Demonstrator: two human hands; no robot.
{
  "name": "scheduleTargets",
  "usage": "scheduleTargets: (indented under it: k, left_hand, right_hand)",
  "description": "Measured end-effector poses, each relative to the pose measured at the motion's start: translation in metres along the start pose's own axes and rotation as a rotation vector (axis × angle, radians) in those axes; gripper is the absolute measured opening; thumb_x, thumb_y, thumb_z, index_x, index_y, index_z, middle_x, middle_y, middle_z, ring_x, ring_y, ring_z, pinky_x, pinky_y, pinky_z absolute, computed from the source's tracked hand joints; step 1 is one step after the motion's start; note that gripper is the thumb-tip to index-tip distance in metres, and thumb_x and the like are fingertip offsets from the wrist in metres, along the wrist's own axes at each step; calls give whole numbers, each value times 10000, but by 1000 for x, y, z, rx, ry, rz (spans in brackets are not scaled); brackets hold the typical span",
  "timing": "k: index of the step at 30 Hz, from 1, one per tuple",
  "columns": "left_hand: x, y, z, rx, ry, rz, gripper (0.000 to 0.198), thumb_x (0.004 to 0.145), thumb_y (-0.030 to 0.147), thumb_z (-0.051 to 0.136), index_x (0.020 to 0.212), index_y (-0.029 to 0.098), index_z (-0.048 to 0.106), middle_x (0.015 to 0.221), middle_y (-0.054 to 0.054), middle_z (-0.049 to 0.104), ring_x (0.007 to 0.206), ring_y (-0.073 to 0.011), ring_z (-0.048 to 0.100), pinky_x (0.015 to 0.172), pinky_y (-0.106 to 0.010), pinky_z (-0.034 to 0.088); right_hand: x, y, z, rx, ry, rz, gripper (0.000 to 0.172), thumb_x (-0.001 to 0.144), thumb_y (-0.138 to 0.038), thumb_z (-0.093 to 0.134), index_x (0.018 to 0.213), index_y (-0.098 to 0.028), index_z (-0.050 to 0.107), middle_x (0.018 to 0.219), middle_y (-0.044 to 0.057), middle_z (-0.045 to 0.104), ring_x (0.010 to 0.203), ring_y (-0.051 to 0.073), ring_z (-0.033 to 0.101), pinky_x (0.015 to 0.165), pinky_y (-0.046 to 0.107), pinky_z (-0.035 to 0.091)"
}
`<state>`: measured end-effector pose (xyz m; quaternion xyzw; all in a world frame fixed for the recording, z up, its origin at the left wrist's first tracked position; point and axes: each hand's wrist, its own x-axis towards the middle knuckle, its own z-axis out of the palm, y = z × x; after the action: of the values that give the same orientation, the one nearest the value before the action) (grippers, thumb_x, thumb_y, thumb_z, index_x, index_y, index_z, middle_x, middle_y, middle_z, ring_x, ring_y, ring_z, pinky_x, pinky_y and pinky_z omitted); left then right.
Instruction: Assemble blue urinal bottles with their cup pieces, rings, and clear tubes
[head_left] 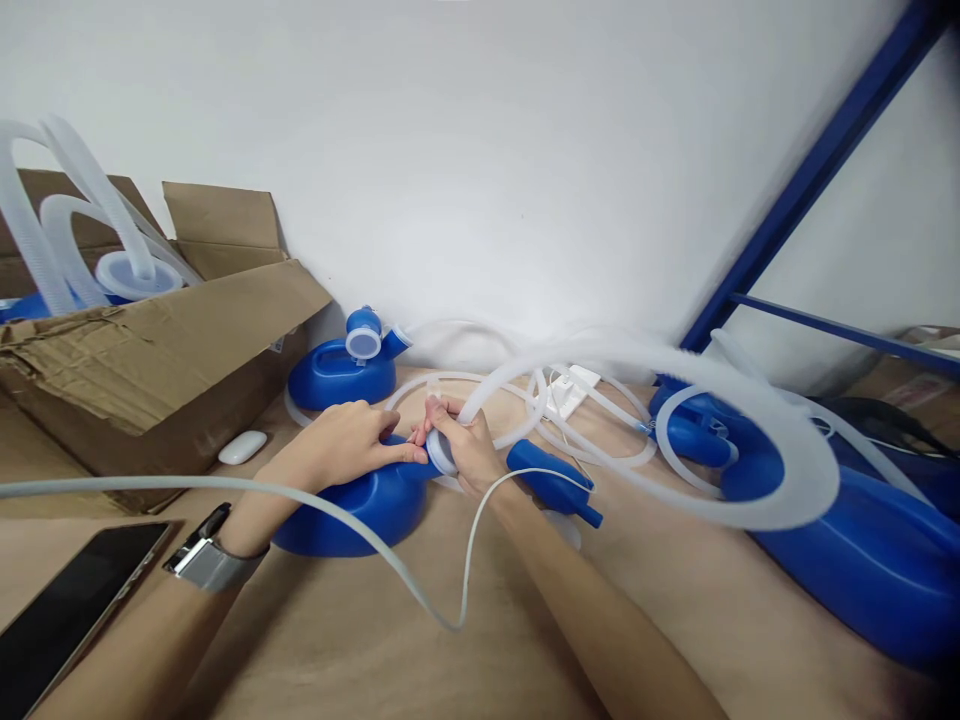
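A blue plastic bottle (367, 515) lies on the table in front of me, its neck pointing right. My left hand (349, 445) is closed round that neck, thumb and fingers pressed against it. My right hand (469, 445) grips a whitish cap (441, 452) at the mouth of the neck. From the cap a translucent hose (555, 360) rises and loops out to the right. Whether the cap sits fully on the neck cannot be seen behind the fingers. Just right of my right hand lies a blue spouted piece (551, 475).
An open cardboard box (165, 350) with more hoses stands left. Another blue bottle (341, 375) sits by the wall; further blue bottles (862, 550) lie right. A phone (82, 590), a white earphone case (242, 447) and a power strip (574, 390) rest on the table. A pale cable (300, 495) crosses in front.
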<state>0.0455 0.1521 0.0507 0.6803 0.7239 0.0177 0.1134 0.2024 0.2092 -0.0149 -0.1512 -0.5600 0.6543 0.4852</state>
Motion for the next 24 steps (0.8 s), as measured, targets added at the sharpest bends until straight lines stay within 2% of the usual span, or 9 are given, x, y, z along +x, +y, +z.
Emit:
scheduleTargets:
  k: [5,9,10,12,15,17,19,21,24]
  left_hand:
    - [2,-4,2,-6,14,44,1089,545,982,79,994,193,681,935,-30,671,636,64,234,713,-142,132]
    - [1,-4,0,20,36,62,1069,551,982,130,949,159,684,888,-36,680,606,60,247,705,-135,148]
    - [0,-4,0,27,38,53,1069,546,985,137,936,155,686,887,-36,684,604,59,246,706,-135,144]
    - [0,-3,-1,30,33,37,1071,544,989,144,943,159,691,907,-33,694,607,58,246,713,-136,132]
    - [0,-4,-1,14,22,50,1055,563,987,167,1015,193,694,931,-19,698,615,60,251,719,-135,125]
    - [1,-5,0,11,32,55,1047,576,982,160,1045,211,691,937,-17,695,613,60,235,717,-138,124]
    - [1,-6,0,14,42,53,1066,577,980,123,1050,213,692,944,-23,693,612,59,210,719,-142,123]
    - [0,-5,0,19,42,49,1093,572,973,73,1039,202,692,943,-33,693,615,60,207,730,-144,123]
    - [-1,-4,-1,36,41,59,1090,577,958,51,1006,186,688,924,-36,690,616,64,230,738,-150,121]
  right_hand:
    - [1,-2,0,154,86,9,447,794,-520,795,598,-170,596,593,39,623,630,158,627,692,302,507]
    - [11,-35,-7,393,332,-141,528,639,-504,886,548,-193,468,493,-67,437,506,72,465,728,251,528]
    - [13,-44,-7,424,336,-171,501,623,-477,906,572,-192,496,514,-69,455,529,74,483,769,255,535]
    - [15,-59,-4,274,206,-159,469,692,-508,869,581,-188,545,521,-38,501,562,104,531,777,288,540]
    - [13,-63,0,82,88,-86,424,762,-512,823,639,-166,611,617,9,600,638,129,595,757,291,537]
    - [13,-55,-6,132,164,-76,418,730,-535,845,798,-170,654,711,2,642,697,129,627,764,273,541]
    - [13,-41,-19,252,319,-82,579,697,-574,862,1092,-222,628,821,-19,674,784,139,665,822,282,554]
    - [11,-23,-34,322,476,-22,801,724,-609,837,1360,-294,466,1056,-1,698,1000,166,690,936,313,549]
    - [4,1,-54,158,603,164,974,778,-601,811,1526,-325,251,1340,41,617,1241,164,608,1014,287,510]
